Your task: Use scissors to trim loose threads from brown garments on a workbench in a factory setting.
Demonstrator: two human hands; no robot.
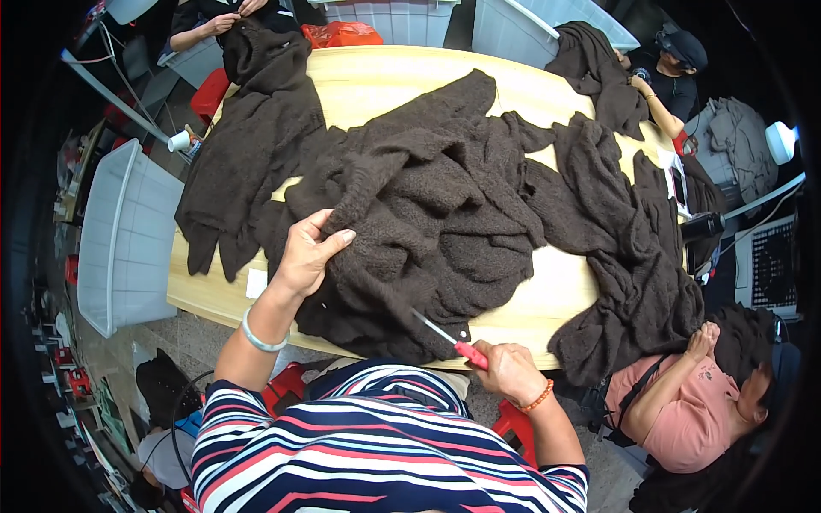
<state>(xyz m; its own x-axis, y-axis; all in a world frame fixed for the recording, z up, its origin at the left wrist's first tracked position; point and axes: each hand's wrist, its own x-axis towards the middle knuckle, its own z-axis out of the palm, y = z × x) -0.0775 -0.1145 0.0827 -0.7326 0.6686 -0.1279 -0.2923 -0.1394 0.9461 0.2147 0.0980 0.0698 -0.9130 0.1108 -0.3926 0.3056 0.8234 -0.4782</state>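
Note:
Dark brown knit garment (428,205) lies bunched on the table in front of me. My left hand (306,255) pinches a raised fold of it between thumb and fingers. At the table's near edge, my right hand (510,373) is closed round a slim tool (471,354) with a red handle and a thin, pointed metal end. The tip points up and left toward the garment's near part and lies over it. Whether the tip touches the knit I cannot tell. A small pale spot, perhaps a button, shows on the cloth by the tool.
More brown knits (611,248) spread over the wooden table (547,286), left and right. Co-workers handle knits at the far left, far right and near right. Pale plastic bins (128,239) stand around the table. A red plastic bag (342,34) lies at the far edge.

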